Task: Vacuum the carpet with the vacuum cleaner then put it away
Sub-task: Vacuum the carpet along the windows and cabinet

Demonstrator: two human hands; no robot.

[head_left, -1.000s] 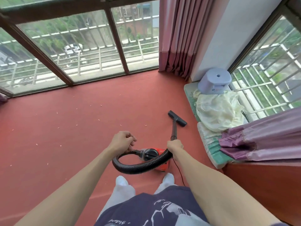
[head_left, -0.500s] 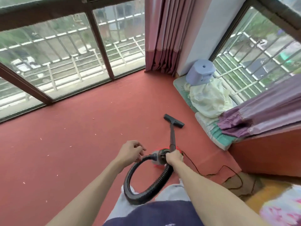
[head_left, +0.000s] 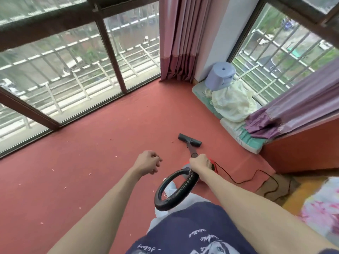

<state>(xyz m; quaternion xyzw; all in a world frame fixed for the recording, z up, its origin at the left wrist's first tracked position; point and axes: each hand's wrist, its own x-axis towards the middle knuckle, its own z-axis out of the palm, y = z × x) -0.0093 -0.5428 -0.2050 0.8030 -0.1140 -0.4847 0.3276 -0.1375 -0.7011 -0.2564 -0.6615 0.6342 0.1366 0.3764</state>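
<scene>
change: left hand [head_left: 147, 162] has let go of hose [head_left: 176, 191], now hangs loosely curled, holding nothing
right hand [head_left: 199, 163]: wrapped round wand [head_left: 191, 150] top
vacuum [head_left: 212, 165]: on carpet [head_left: 91, 162], mostly hidden; nozzle [head_left: 189, 139] flat ahead
handling: looks light, wand stiff, hose floppy; steer by wand grip

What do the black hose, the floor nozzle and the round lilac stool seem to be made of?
Black hose: probably flexible plastic, matte; fine ribs run across it and it bends in a loop.
Floor nozzle: seemingly hard dark plastic, with a smooth, dull, moulded shape.
Round lilac stool: likely moulded plastic, one even colour with a soft sheen and rounded edges.
</scene>
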